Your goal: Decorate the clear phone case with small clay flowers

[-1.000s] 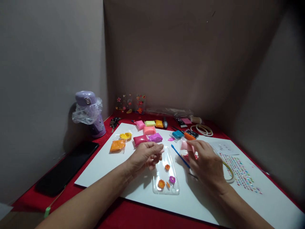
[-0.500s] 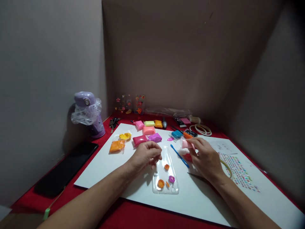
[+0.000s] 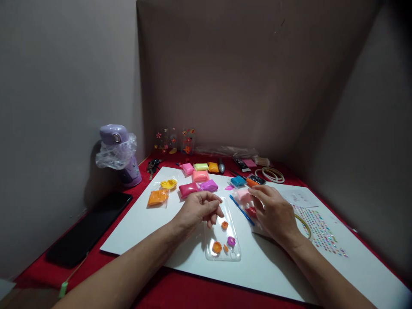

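A clear phone case (image 3: pixel 210 253) lies on the white board (image 3: pixel 135 227), with two orange flowers, a purple flower (image 3: pixel 231 241) and a small orange petal on it. My left hand (image 3: pixel 199 210) hovers over the case's upper left, fingers curled with thumb and fingertips close together; whatever they may hold is too small to make out. My right hand (image 3: pixel 275 210) is beside a pale pink clay packet (image 3: pixel 243 196), its fingers bent and apart at the packet's right edge. A red packet (image 3: pixel 251 211) is partly hidden by the right hand. Left of it lies a blue tool (image 3: pixel 241 209).
Several coloured clay packets (image 3: pixel 200 176) lie at the back of the board. A gem sticker sheet (image 3: pixel 322 231) and hoop (image 3: pixel 304 225) are at the right. A black phone (image 3: pixel 92 227) and a purple bottle (image 3: pixel 130 171) stand or lie at the left.
The pale pink packet has moved left and down onto the board, and my right hand's fingers have loosened from it. My left hand has shifted slightly right.
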Tool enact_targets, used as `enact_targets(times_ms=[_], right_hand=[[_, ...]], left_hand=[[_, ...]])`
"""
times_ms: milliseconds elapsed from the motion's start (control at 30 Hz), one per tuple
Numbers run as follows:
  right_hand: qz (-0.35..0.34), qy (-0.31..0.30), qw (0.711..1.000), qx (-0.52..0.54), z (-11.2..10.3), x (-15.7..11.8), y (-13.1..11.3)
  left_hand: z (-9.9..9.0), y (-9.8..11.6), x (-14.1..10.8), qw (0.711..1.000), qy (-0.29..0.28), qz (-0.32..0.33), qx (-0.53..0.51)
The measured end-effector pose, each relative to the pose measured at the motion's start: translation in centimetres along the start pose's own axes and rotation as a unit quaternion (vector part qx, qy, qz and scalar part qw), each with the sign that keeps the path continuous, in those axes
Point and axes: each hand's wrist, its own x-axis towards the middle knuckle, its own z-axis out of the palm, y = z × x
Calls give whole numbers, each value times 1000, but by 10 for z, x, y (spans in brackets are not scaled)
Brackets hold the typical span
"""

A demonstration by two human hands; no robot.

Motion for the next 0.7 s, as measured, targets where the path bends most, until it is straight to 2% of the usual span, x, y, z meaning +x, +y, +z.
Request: enact_targets(times_ms=[200,533,700], right_hand=[[-23,22,999,18,-2,-5,-4],[-42,77,992,89,-10,-3,-14],[-54,128,970,200,-25,2,-27]], left_hand=[[1,0,-1,999,9,-10,35],[-3,-4,0,1000,-21,2,-5],[-6,-5,2,999,-17,-2,-34]])
